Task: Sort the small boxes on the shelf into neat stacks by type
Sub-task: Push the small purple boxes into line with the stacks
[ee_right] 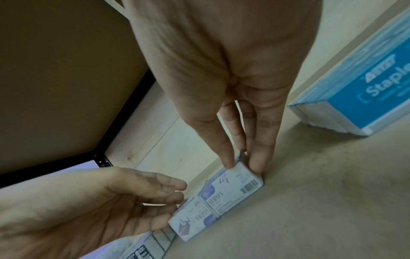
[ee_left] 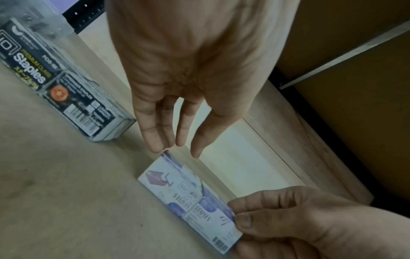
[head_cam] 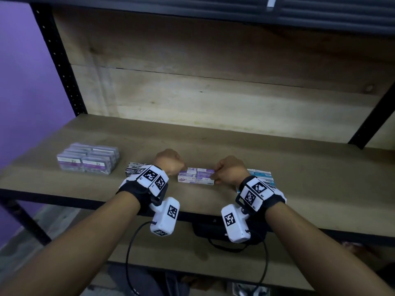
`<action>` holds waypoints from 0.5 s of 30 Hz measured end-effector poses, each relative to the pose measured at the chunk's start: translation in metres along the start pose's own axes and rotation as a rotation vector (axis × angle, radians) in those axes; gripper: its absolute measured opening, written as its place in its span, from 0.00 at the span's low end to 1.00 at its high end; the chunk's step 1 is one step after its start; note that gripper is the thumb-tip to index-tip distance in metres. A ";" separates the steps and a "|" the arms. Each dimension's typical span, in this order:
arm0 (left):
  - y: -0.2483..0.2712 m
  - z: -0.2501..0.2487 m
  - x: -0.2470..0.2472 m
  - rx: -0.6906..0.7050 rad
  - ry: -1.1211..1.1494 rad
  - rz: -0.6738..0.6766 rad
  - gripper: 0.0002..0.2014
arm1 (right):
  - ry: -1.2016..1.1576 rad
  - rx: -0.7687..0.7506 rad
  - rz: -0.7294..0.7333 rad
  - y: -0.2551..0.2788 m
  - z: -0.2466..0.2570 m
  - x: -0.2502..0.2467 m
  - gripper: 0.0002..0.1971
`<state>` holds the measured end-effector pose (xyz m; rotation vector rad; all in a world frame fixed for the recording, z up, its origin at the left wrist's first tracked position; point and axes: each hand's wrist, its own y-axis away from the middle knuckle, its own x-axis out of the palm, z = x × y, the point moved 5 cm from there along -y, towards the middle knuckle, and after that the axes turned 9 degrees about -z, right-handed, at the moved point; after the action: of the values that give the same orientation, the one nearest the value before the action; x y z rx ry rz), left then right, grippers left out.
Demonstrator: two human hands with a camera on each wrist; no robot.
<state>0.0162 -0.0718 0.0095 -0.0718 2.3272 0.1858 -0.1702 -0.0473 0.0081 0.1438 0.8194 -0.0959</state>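
A short row of purple-and-white staple boxes (head_cam: 195,177) (ee_left: 188,198) (ee_right: 219,198) lies near the front of the wooden shelf (head_cam: 213,144), between my two hands. My left hand (head_cam: 171,161) (ee_left: 175,149) has straight fingers, and their tips touch the row's left end. My right hand (head_cam: 228,171) (ee_right: 241,166) pinches the row's right end between thumb and fingers. A neat block of purple boxes (head_cam: 87,160) stands at the far left. Black staple boxes (head_cam: 133,168) (ee_left: 66,91) sit just left of my left wrist. Blue staple boxes (head_cam: 260,175) (ee_right: 366,98) sit behind my right wrist.
The shelf's back is a wooden panel (head_cam: 213,92), with black metal uprights at left (head_cam: 59,60) and right (head_cam: 372,116). Bare board lies behind the boxes. A black bag (head_cam: 213,228) rests on the lower shelf under my hands.
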 end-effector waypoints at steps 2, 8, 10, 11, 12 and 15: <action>0.002 0.001 0.002 0.001 -0.037 0.030 0.04 | -0.010 0.007 -0.010 0.000 -0.001 0.000 0.11; 0.003 0.007 0.004 -0.050 0.034 0.038 0.07 | -0.051 0.041 -0.002 -0.002 -0.004 0.000 0.11; 0.002 0.007 0.003 -0.062 0.040 0.040 0.13 | -0.059 0.045 0.002 -0.002 -0.004 0.000 0.10; 0.002 0.007 0.003 -0.060 0.036 0.045 0.14 | -0.058 0.044 0.002 -0.002 -0.004 0.000 0.10; 0.002 0.007 0.003 -0.054 0.026 0.052 0.13 | -0.054 0.039 0.002 -0.003 -0.005 0.000 0.10; 0.002 0.006 0.003 -0.031 -0.001 0.055 0.06 | -0.041 0.027 0.002 -0.004 -0.006 0.001 0.10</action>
<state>0.0184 -0.0691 0.0033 -0.0231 2.3266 0.2495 -0.1744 -0.0506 0.0035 0.1673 0.7777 -0.1073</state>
